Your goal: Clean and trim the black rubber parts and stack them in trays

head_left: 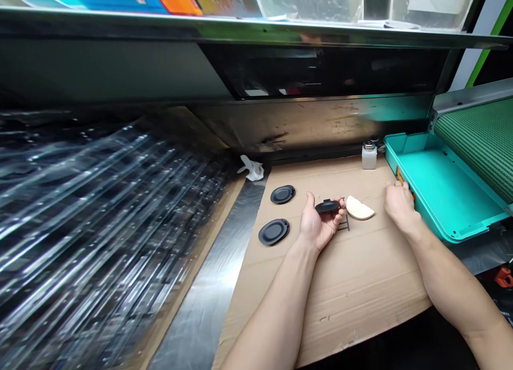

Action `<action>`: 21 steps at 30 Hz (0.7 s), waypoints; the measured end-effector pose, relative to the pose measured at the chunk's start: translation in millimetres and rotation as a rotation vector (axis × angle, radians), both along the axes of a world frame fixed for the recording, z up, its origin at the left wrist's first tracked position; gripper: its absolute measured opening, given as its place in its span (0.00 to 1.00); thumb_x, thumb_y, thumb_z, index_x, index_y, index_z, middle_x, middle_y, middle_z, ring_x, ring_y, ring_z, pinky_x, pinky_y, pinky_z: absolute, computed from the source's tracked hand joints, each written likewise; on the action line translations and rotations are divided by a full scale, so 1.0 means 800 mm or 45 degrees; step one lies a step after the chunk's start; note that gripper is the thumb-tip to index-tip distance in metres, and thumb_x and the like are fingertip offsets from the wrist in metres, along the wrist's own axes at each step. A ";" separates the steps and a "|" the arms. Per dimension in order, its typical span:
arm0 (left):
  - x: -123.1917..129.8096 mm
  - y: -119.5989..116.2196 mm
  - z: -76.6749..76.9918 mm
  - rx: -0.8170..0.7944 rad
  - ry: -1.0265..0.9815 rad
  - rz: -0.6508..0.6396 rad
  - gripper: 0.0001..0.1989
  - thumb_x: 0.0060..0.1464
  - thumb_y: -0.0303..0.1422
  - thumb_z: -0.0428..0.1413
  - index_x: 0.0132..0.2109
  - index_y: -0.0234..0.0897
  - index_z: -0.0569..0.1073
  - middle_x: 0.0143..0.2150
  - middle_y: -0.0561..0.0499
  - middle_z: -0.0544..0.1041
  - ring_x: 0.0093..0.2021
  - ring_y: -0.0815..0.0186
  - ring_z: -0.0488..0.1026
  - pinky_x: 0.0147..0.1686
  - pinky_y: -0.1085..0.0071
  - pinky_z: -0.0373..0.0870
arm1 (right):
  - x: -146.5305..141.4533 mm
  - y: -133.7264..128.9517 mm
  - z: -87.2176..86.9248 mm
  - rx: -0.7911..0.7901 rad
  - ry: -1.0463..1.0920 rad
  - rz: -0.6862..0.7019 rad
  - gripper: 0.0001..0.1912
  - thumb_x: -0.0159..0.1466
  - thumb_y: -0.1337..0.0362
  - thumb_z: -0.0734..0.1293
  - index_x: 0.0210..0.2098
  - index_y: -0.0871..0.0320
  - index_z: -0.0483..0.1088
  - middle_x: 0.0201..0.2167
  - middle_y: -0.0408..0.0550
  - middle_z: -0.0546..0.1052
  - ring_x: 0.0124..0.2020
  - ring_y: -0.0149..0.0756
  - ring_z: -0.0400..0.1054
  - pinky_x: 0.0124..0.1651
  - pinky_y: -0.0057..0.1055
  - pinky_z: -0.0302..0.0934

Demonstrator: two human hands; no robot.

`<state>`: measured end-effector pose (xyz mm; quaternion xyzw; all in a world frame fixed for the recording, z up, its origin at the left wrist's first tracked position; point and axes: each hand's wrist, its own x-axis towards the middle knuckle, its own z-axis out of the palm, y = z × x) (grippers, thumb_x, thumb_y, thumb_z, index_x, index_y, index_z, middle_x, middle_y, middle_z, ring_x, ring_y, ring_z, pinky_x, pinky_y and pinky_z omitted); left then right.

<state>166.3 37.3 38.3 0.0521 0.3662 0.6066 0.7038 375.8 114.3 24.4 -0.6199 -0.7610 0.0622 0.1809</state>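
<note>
Okay, biggest first. Stack of clear plastic trays (pixel 92 241) fills the left side; its surface is smeared by blur, so contents can't be read. Shelf (pixel 248 30) runs across the top with coloured and clear bins on it.

Bare metal of the table (pixel 200 306) shows as a strip beside the stack. Next to it, a cardboard sheet (pixel 368 274) covers the working area. Green belt (pixel 481 132) sits far right; teal tray (pixel 468 180) is between belt and cardboard, its visible floor bare.

Hands: left hand (pixel 318 223) is over the middle of the cardboard, palm turned up, thumb standing free, fingers curled round a black disc (pixel 326 206). Disc is seen nearly edge-on, with a small tab on top. Right hand (pixel 399 201) is at the near-left wall of the teal tray, fingers bent into a narrow curl over an orange item (pixel 414 197). Can't tell whether it grips that or just touches it; most of the item is hidden.

Smaller stuff: two more black discs (pixel 274 232) lie flat on the cardboard left of the left hand, one behind the other, well apart from the held one. Cream half-round pad (pixel 359 208) lies between the hands, just right of the left fingertips. Small bottle (pixel 369 156) stands upright at the back, near the teal tray corner. Crumpled white piece (pixel 252 168) sits by the cardboard's back-left corner.
</note>
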 end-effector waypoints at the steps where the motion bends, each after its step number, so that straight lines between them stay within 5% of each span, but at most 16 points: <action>1: 0.001 0.000 -0.003 0.033 0.077 0.006 0.34 0.66 0.55 0.36 0.42 0.28 0.72 0.31 0.41 0.75 0.23 0.67 0.72 0.19 0.75 0.71 | 0.000 0.001 0.001 -0.004 -0.016 -0.025 0.16 0.70 0.65 0.59 0.50 0.64 0.75 0.48 0.73 0.74 0.56 0.64 0.66 0.54 0.56 0.60; 4: 0.007 0.000 -0.012 0.136 0.311 -0.024 0.35 0.65 0.57 0.38 0.44 0.30 0.73 0.30 0.43 0.76 0.22 0.66 0.72 0.18 0.72 0.70 | -0.004 0.000 0.008 -0.025 -0.014 0.074 0.16 0.69 0.69 0.58 0.47 0.63 0.76 0.44 0.67 0.77 0.49 0.54 0.72 0.50 0.46 0.62; 8: 0.016 -0.002 -0.021 0.208 0.449 -0.184 0.32 0.67 0.54 0.37 0.46 0.30 0.73 0.28 0.45 0.76 0.21 0.66 0.73 0.18 0.72 0.70 | -0.027 -0.017 0.018 -0.060 0.280 0.582 0.12 0.68 0.67 0.63 0.50 0.58 0.74 0.43 0.50 0.80 0.43 0.38 0.73 0.46 0.31 0.62; 11: 0.022 -0.002 -0.023 0.196 0.541 -0.237 0.30 0.68 0.50 0.38 0.41 0.29 0.73 0.27 0.44 0.76 0.19 0.66 0.72 0.17 0.73 0.70 | -0.044 -0.035 0.022 -0.057 0.337 0.795 0.11 0.70 0.65 0.63 0.49 0.56 0.75 0.40 0.46 0.79 0.41 0.33 0.71 0.45 0.27 0.60; 21: 0.033 -0.002 -0.032 0.191 0.742 -0.218 0.33 0.62 0.57 0.44 0.30 0.30 0.73 0.20 0.45 0.74 0.15 0.67 0.69 0.13 0.74 0.64 | -0.048 -0.044 0.019 0.149 -0.018 0.694 0.15 0.74 0.59 0.58 0.42 0.54 0.76 0.38 0.47 0.74 0.41 0.35 0.67 0.42 0.28 0.56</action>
